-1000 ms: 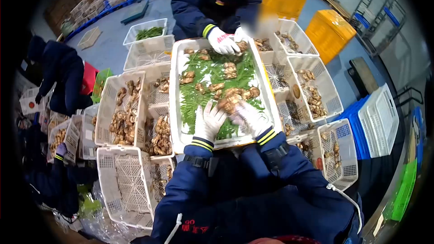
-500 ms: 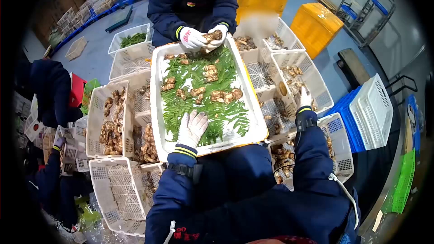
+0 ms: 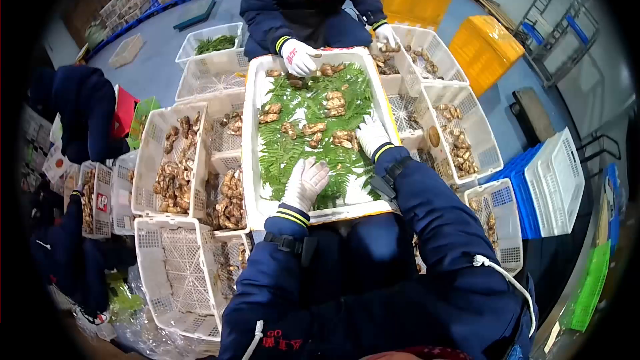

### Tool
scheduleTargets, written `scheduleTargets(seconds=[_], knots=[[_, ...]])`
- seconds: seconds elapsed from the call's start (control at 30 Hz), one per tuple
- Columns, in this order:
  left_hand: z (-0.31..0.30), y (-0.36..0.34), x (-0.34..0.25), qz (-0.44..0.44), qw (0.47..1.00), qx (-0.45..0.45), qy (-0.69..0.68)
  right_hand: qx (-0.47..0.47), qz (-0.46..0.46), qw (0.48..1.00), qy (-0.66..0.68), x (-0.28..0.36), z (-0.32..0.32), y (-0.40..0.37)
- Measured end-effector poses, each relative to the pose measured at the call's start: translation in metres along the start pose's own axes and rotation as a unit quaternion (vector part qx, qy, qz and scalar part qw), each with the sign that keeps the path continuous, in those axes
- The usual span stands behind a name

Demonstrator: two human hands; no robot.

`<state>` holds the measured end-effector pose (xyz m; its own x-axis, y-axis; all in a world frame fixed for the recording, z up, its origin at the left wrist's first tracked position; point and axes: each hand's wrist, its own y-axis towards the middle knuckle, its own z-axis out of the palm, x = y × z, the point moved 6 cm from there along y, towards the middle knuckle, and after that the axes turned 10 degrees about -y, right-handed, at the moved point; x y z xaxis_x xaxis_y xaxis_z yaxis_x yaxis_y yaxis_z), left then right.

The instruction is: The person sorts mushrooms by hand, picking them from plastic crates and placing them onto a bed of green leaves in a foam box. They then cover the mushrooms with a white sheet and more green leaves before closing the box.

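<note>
White-rimmed, our tray fills the middle of the frame, lined with green fern leaves. We see brown, knobbly mushrooms spread over this bed, in short rows and clumps from the tray's top edge down to its centre.

Our left hand, white-gloved, lies over the leaves at the tray's lower left with its fingers extended and holds nothing that we can see. Our right hand, gloved alike, reaches in at the tray's right side, its fingers just beside a mushroom clump; we cannot tell whether they grip it.

Across from us, at the top of the frame, a co-worker has one gloved hand at the tray's upper left and the other over a crate just right of the tray's top. More mushrooms lie in a white crate left of our tray and in another to its right. Towards the upper right stands a yellow box.
</note>
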<state>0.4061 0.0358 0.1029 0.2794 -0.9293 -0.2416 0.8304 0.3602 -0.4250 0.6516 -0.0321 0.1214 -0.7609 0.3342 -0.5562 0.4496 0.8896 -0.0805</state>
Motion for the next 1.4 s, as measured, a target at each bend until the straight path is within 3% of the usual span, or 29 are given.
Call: scheduleTargets(seconds=[0.07, 0.13, 0.17, 0.2, 0.3, 0.4, 0.43, 0.47, 0.53, 0.57, 0.6, 0.67, 0.7, 0.73, 0.77, 0.8, 0.83, 0.87, 0.93, 1.0, 1.07, 1.1, 1.13, 1.2, 1.27, 1.33, 1.4], knots=[[-0.001, 0.002, 0.001, -0.015, 1.000, -0.020, -0.008, -0.058, -0.035, 0.998, -0.004, 0.000, 0.001, -0.005], [-0.007, 0.007, 0.003, -0.018, 1.000, -0.001, 0.001, 0.015, -0.017, 0.997, 0.074, -0.015, -0.014, -0.014], [-0.008, 0.006, 0.003, -0.014, 1.000, 0.008, 0.016, 0.032, -0.040, 0.993, 0.109, -0.026, -0.066, -0.035], [-0.004, 0.004, 0.003, -0.009, 0.999, 0.018, 0.031, -0.060, -0.041, 0.974, 0.216, -0.032, -0.069, -0.047], [0.002, 0.002, 0.005, -0.021, 0.997, -0.012, 0.071, 0.021, -0.037, 0.833, 0.552, -0.028, -0.073, -0.064], [0.003, 0.000, 0.003, -0.021, 0.997, 0.018, 0.067, 0.100, -0.052, 0.646, 0.755, -0.015, -0.106, -0.085], [0.009, -0.005, 0.002, -0.009, 0.997, 0.044, 0.058, 0.110, -0.060, 0.620, 0.774, -0.010, -0.110, -0.085], [0.015, -0.010, 0.001, 0.003, 0.996, 0.070, 0.050, 0.071, -0.061, 0.545, 0.833, -0.002, -0.117, -0.088], [0.020, -0.014, 0.001, -0.020, 0.992, 0.108, -0.054, 0.060, -0.048, 0.640, 0.765, 0.006, -0.131, -0.090], [0.028, -0.025, -0.001, -0.038, 0.987, 0.132, -0.080, 0.046, -0.053, 0.621, 0.780, 0.018, -0.141, -0.094], [0.038, -0.039, -0.003, -0.058, 0.980, 0.155, -0.106, 0.003, -0.031, 0.755, 0.655, 0.020, -0.156, -0.099], [0.060, -0.065, -0.008, -0.060, 0.972, 0.220, -0.060, -0.023, -0.081, 0.843, 0.531, 0.041, -0.170, -0.097], [0.051, -0.069, -0.013, -0.050, 0.979, 0.196, 0.000, -0.023, -0.099, 0.814, 0.571, 0.042, -0.176, -0.095], [0.041, -0.074, -0.020, -0.037, 0.983, 0.169, 0.060, -0.024, -0.083, 0.644, 0.760, 0.047, -0.177, -0.092], [0.031, -0.079, -0.026, -0.029, 0.990, 0.134, 0.035, -0.032, -0.050, 0.668, 0.742, 0.040, -0.172, -0.082], [0.037, -0.099, -0.042, -0.014, 0.983, 0.180, 0.021, -0.041, -0.015, 0.692, 0.720, 0.028, -0.161, -0.073], [0.037, -0.115, -0.065, 0.021, 0.984, 0.175, 0.017, -0.050, 0.023, 0.651, 0.757, 0.025, -0.141, -0.063], [0.031, -0.127, -0.090, 0.053, 0.984, 0.171, 0.014, -0.043, 0.056, 0.666, 0.742, 0.026, -0.110, -0.050], [-0.004, -0.147, -0.141, 0.176, 0.976, 0.107, -0.073, -0.008, 0.069, 0.773, 0.631, 0.029, -0.087, -0.047], [-0.066, -0.154, -0.186, 0.304, 0.944, 0.016, -0.128, 0.011, 0.031, 0.841, 0.539, 0.043, -0.076, -0.039], [-0.134, -0.146, -0.204, 0.309, 0.924, -0.083, -0.210, 0.018, 0.070, 0.903, 0.423, 0.053, -0.091, -0.032], [-0.171, -0.135, -0.215, 0.344, 0.924, -0.050, -0.157, -0.018, 0.060, 0.914, 0.401, 0.059, -0.090, -0.027], [-0.204, -0.128, -0.212, 0.316, 0.923, -0.124, -0.181, -0.006, 0.061, 0.937, 0.343, 0.065, -0.096, -0.022], [-0.285, -0.098, -0.220, 0.300, 0.925, -0.124, -0.199, 0.030, 0.063, 0.961, 0.266, 0.077, -0.101, -0.013], [-0.299, -0.098, -0.222, 0.332, 0.891, -0.216, -0.220, 0.041, 0.061, 0.975, 0.212, 0.084, -0.095, -0.004], [-0.301, -0.095, -0.228, 0.329, 0.880, -0.228, -0.255, 0.073, 0.051, 0.978, 0.187, 0.087, -0.078, 0.010], [-0.293, -0.094, -0.237, 0.345, 0.888, -0.245, -0.180, 0.002, 0.060, 0.955, 0.292, 0.080, -0.062, 0.011]])
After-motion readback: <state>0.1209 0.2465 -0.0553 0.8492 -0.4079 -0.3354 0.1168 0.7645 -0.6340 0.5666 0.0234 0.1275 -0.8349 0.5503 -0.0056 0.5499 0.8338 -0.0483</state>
